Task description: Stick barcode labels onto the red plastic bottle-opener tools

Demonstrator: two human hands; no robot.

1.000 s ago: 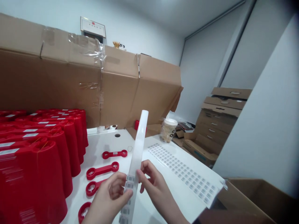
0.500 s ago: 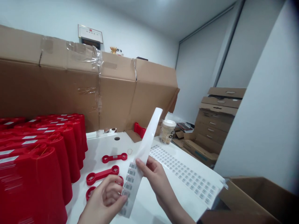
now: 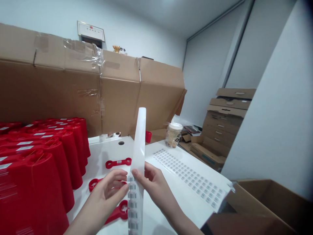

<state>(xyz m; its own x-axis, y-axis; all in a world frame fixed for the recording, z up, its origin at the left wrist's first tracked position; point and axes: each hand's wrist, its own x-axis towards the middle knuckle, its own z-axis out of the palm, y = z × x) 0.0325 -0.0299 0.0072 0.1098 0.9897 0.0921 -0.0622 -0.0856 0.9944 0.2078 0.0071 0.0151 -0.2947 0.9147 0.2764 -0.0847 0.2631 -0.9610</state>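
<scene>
A strip of barcode stickers [image 3: 133,205] stands nearly upright in front of me, its plain white upper part rising above the table. My right hand [image 3: 156,184] grips it from the right, thumb on the front face and fingers behind. On the other side, my left hand [image 3: 107,192] is half curled, its thumb and fingertips apart at the strip's left edge; whether they touch it is unclear. Red dumbbell-shaped plastic pieces lie behind and under my left hand: one piece [image 3: 118,163] with a label on its bar, another piece [image 3: 94,184] partly covered, and a nearer piece [image 3: 119,211].
Tall stacks of labelled red pieces [image 3: 49,176] fill the left. A sheet of barcode stickers [image 3: 188,176] lies on the white table's right side, near a lidded cup [image 3: 174,135]. Large cardboard [image 3: 122,101] stands behind; an open carton [image 3: 266,202] is at lower right.
The strip has swung more upright and shifted left with my right hand. My left hand has moved up along its edge, and its thumb has come off the lower stickers.
</scene>
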